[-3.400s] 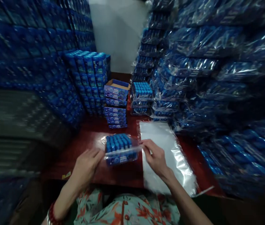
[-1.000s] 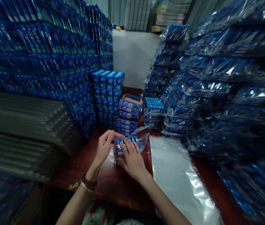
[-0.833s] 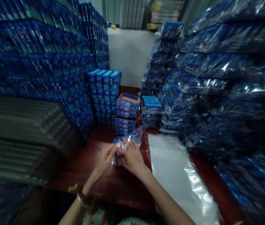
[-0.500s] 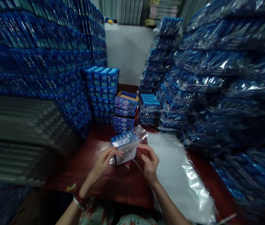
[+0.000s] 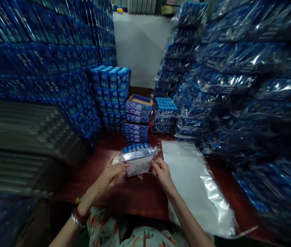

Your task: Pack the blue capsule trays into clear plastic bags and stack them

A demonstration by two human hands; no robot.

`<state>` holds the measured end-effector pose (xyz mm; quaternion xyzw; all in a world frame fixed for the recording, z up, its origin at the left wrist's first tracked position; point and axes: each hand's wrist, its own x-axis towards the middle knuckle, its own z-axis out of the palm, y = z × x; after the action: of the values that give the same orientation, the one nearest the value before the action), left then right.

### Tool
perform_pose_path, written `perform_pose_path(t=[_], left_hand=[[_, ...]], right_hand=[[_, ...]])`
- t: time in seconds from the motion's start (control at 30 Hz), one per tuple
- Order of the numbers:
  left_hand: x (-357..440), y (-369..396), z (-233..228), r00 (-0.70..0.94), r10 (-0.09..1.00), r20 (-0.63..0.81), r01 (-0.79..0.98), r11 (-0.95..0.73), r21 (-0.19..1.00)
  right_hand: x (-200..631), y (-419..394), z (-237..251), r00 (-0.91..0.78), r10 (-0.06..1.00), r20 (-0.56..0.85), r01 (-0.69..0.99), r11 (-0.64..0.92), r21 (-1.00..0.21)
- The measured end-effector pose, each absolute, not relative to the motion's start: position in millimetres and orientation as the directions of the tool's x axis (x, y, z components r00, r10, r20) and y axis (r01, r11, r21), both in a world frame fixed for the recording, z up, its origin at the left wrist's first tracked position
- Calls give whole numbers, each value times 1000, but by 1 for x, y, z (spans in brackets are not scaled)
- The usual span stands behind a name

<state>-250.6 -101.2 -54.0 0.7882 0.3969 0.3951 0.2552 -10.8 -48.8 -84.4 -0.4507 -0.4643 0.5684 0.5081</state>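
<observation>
Before me on the table is a small display box [image 5: 140,165] inside a clear plastic bag, with a row of blue-capped items along its top and a pale printed near face. My left hand [image 5: 113,173] holds the box's left end, its thumb on the near face and one finger pointing up beside it. Its other fingers are partly hidden. At the right end, my right hand [image 5: 162,170] pinches the loose plastic of the bag between thumb and fingers.
Flat clear bags [image 5: 194,185] lie right of my hands on the red table [image 5: 124,199]. Behind stand stacked purple boxes [image 5: 137,127], the top one open. Blue packs [image 5: 113,80] tower on the left, wrapped packs [image 5: 227,82] on the right. Grey trays [image 5: 19,130] sit far left.
My right hand has closed from spread fingers onto the bag's right end. The box has turned slightly, and the bag lies closer around it. The camera view has tilted down.
</observation>
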Motion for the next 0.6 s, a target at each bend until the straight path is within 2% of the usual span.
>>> perform_pose_path(t=[0.13,0.23,0.3,0.37,0.4,0.5,0.53,0.6], left_hand=[[-255,-98,-54,368,836,408,447,-544,710],[-256,-93,-57,314,854,416,435,-519,736],[-254,-90,-65,242,861,447,375,-508,775],[-247,-86,-76,40,878,478,285,-468,836],[-243,-83,-82,-121,879,461,250,-422,871],[-227,-72,-91,-578,766,281,174,-221,960],[-222,-67,-91,-650,725,225,145,-172,974],[-213,-59,-89,-654,744,133,40,-142,989]], right_hand=[[-14,-36,-98,-58,995,81,-74,76,-994],[-15,-27,-98,-50,981,189,23,191,-981],[-14,-25,-99,-76,976,204,12,206,-979],[-15,-25,-100,-128,978,162,-46,158,-986],[-15,-26,-100,-148,979,141,-69,132,-989],[-17,-31,-99,-158,980,124,-88,111,-990],[-19,-33,-99,-162,979,126,-87,113,-990],[-21,-38,-101,-177,975,134,-92,119,-989]])
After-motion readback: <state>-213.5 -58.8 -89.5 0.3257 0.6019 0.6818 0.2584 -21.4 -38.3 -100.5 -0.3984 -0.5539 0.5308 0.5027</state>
